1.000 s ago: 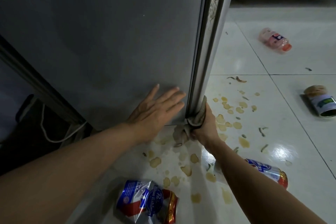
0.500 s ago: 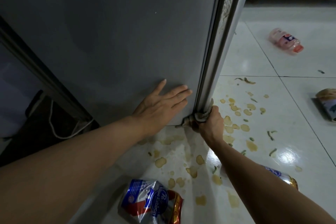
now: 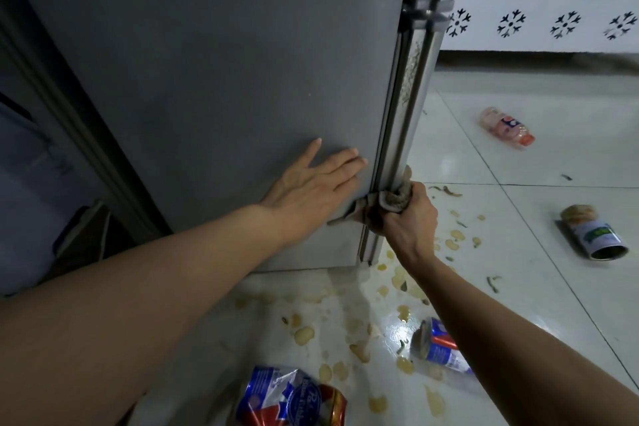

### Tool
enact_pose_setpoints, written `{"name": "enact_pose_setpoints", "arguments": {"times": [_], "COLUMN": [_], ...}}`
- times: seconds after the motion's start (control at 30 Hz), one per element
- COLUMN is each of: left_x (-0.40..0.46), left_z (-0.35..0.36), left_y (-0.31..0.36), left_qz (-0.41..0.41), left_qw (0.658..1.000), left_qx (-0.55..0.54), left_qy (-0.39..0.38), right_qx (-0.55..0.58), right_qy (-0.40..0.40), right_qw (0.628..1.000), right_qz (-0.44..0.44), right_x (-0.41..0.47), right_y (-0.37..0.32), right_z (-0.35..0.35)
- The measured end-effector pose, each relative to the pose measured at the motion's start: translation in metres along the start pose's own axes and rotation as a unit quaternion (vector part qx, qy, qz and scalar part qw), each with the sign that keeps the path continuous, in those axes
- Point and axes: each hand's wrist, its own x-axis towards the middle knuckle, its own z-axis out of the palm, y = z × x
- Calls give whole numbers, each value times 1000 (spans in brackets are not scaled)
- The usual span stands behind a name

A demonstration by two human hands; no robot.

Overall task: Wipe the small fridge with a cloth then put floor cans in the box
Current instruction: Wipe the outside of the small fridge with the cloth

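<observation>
Setting: white tiled floor [image 3: 539, 162], glossy, spattered with yellowish spill [image 3: 304, 335] and green scraps; patterned white wall band beyond. Item 1, small fridge [image 3: 214, 79]: grey side panel facing the viewer, door seam and edge strip [image 3: 411, 79] at its right, visibly speckled with grime above the working hand. Item 2, left hand [image 3: 311, 187]: fingers straight and laid flat against the panel, holding nothing, bracing the cabinet. Item 3, right hand [image 3: 408, 214]: just right of the left hand, fist curled around a bunched brownish cloth [image 3: 394, 199] pressed onto the lower door edge. Item 4, cans: crushed blue-and-red can [image 3: 294, 398] below the left forearm; blue can [image 3: 439, 349] under the right forearm; green-labelled can [image 3: 591, 235] well right of the right hand; pink bottle [image 3: 508, 128] farther off, up and right. Box: not in view. Handling note, as judgement: wiping stage in hand, cans untouched. To do it well, keep the flat hand steadying the cabinet, wrap cloth around the strip, run firm strokes along the seam up into the speckled stretch, refolding to a clean face.
</observation>
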Motion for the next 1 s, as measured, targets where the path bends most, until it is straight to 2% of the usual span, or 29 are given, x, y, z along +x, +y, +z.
{"name": "enact_pose_setpoints", "arguments": {"times": [0.13, 0.27, 0.53, 0.67, 0.8, 1.0], "left_x": [2, 0, -6, -6, -5, 12], "left_z": [-26, -45, -84, -120, -167, -224], "left_y": [-13, -19, -27, -43, -64, -94], "left_qz": [-8, -24, -45, -63, -98, -156], "left_qw": [1000, 999, 997, 983, 953, 920], "left_qx": [12, 16, -30, -35, -46, -28], "left_qy": [6, 31, 61, 168, 282, 358], "right_qx": [10, 11, -17, -28, -49, -77], "right_qy": [33, 23, 48, 54, 35, 14], "right_qw": [999, 999, 997, 997, 997, 997], "right_qz": [-25, -39, -55, -55, -38, -18], "right_x": [10, 21, 43, 54, 56, 54], "right_y": [-34, -67, -133, -161, -176, -193], "right_z": [-19, -40, -76, -93, -103, -112]}}
